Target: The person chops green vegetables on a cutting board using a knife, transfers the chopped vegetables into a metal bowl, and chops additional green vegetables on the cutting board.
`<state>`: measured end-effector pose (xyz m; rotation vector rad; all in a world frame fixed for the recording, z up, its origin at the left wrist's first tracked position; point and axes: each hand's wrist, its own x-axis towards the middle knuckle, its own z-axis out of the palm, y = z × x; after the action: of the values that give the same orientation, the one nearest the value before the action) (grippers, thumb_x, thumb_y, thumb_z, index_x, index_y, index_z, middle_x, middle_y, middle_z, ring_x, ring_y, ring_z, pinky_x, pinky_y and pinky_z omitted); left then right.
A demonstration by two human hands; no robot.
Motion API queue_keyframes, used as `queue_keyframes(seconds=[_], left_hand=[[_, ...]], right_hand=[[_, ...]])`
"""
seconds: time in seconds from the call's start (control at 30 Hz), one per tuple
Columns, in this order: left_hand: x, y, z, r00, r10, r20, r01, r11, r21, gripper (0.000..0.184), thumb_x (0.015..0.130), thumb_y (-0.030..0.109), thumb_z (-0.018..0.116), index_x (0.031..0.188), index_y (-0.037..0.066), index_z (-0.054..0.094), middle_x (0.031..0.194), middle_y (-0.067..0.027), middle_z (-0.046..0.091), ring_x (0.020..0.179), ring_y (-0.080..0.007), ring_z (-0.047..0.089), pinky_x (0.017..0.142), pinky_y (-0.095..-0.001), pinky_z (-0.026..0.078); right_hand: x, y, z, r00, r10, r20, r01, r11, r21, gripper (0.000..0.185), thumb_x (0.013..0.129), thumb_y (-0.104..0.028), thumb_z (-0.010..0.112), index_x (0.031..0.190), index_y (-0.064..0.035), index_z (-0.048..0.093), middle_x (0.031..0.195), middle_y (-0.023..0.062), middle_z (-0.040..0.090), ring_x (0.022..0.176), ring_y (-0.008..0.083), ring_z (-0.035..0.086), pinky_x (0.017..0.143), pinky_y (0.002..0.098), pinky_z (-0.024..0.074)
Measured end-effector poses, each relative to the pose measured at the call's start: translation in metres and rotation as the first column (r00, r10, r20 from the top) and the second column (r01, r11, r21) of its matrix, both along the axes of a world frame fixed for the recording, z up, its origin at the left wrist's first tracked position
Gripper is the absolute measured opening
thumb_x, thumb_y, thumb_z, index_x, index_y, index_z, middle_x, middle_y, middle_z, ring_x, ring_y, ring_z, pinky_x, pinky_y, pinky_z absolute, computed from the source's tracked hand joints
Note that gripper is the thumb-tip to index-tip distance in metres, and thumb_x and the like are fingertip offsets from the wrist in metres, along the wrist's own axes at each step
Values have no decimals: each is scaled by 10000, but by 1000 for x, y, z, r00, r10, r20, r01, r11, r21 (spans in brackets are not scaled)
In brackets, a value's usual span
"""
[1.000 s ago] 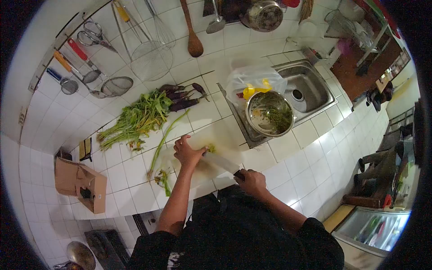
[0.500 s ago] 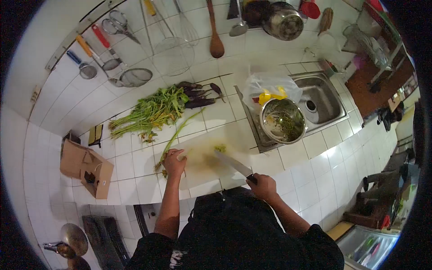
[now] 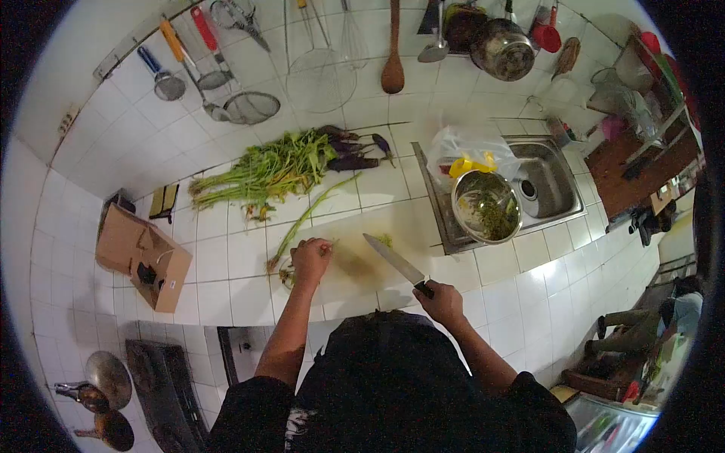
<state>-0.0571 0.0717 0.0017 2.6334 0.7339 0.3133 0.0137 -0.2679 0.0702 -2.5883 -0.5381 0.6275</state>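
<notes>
My right hand (image 3: 440, 302) grips the dark handle of a kitchen knife (image 3: 396, 259), its blade slanting up and left over a pale cutting board (image 3: 351, 298). Just beyond the blade lies a small heap of chopped greens (image 3: 385, 240). My left hand (image 3: 311, 259) is over the board's left edge with its fingertips pinched together; what they hold, if anything, is too small to make out. One long green stalk (image 3: 311, 217) lies beside that hand on the tiles, and root-end trimmings (image 3: 287, 276) are partly hidden behind the wrist.
Behind the board are a bunch of leafy greens (image 3: 260, 172) and several eggplants (image 3: 353, 161). To the right, a metal bowl (image 3: 466, 198) with chopped greens sits by the sink (image 3: 580, 198) and a plastic bag (image 3: 461, 142). A cardboard box (image 3: 172, 281) stands left; utensils hang above.
My left hand has moved right, off the stalk, and its fingers have closed to a pinch. The knife has drawn slightly away from the chopped heap. The camera view has shifted.
</notes>
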Motion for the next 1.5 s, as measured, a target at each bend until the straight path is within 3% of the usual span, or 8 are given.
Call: queue_keyframes(seconds=[0.2, 0.47, 0.73, 0.9, 0.97, 1.1, 1.23, 1.5], left_hand=[[-3, -15, 19, 997, -80, 18, 80, 997, -21, 85, 752, 203, 687, 835, 193, 702, 819, 27, 670, 870, -216, 614, 764, -439, 415], [-1, -30, 14, 993, -114, 34, 117, 990, -83, 110, 756, 191, 668, 859, 191, 708, 867, 13, 665, 902, -220, 610, 769, -438, 412], [-2, -34, -2, 982, -170, 82, 176, 981, -82, 230, 739, 164, 674, 965, 170, 716, 897, -33, 654, 907, -255, 615, 762, -440, 453], [0, -29, 0, 976, -191, 106, 204, 970, -134, 214, 746, 158, 669, 951, 184, 725, 886, -16, 648, 894, -237, 612, 720, -419, 451], [2, -28, 0, 973, -192, 128, 208, 970, -124, 236, 716, 140, 684, 946, 154, 735, 923, -60, 661, 908, -279, 622, 794, -427, 488], [1, -33, -2, 974, -178, 139, 186, 981, -49, 226, 721, 156, 676, 938, 160, 740, 928, -54, 664, 886, -277, 625, 781, -423, 497], [-1, -28, -16, 958, -199, 208, 214, 975, -53, 213, 709, 152, 675, 907, 188, 747, 877, -2, 637, 847, -242, 606, 715, -426, 462], [-4, -36, -9, 980, -165, 108, 171, 984, -43, 200, 716, 157, 662, 894, 195, 745, 904, 2, 590, 926, -223, 565, 753, -440, 439]], right_hand=[[-16, 6, -2, 999, -29, 12, 28, 995, 95, 376, 824, -442, 667, 875, -70, 690, 742, 140, 676, 736, 337, 669, 652, 425, 522], [-36, 28, -5, 975, -88, -206, 119, 982, 148, 456, 874, -473, 603, 841, -21, 654, 704, 179, 645, 700, 359, 647, 642, 442, 488], [-46, 40, -40, 984, -24, -175, 58, 979, 193, 483, 919, -465, 542, 890, 5, 645, 712, 218, 624, 689, 388, 622, 664, 462, 477], [-53, 46, -40, 958, -43, -282, 98, 978, 183, 496, 939, -458, 512, 920, 22, 637, 762, 256, 624, 745, 424, 618, 677, 464, 468], [-55, 47, -45, 958, -53, -281, 115, 971, 210, 499, 942, -456, 509, 917, 27, 632, 770, 262, 625, 757, 434, 616, 680, 468, 465], [-56, 53, -32, 953, -40, -302, 96, 980, 175, 503, 950, -446, 490, 917, 38, 625, 788, 277, 626, 792, 453, 612, 706, 483, 463], [-56, 55, -42, 964, 7, -265, 45, 981, 188, 511, 953, -446, 472, 926, 42, 623, 803, 284, 626, 825, 462, 612, 728, 493, 462], [-60, 61, -21, 939, -15, -345, 61, 991, 121, 516, 953, -450, 469, 979, 42, 621, 881, 288, 637, 889, 451, 615, 780, 468, 469]])
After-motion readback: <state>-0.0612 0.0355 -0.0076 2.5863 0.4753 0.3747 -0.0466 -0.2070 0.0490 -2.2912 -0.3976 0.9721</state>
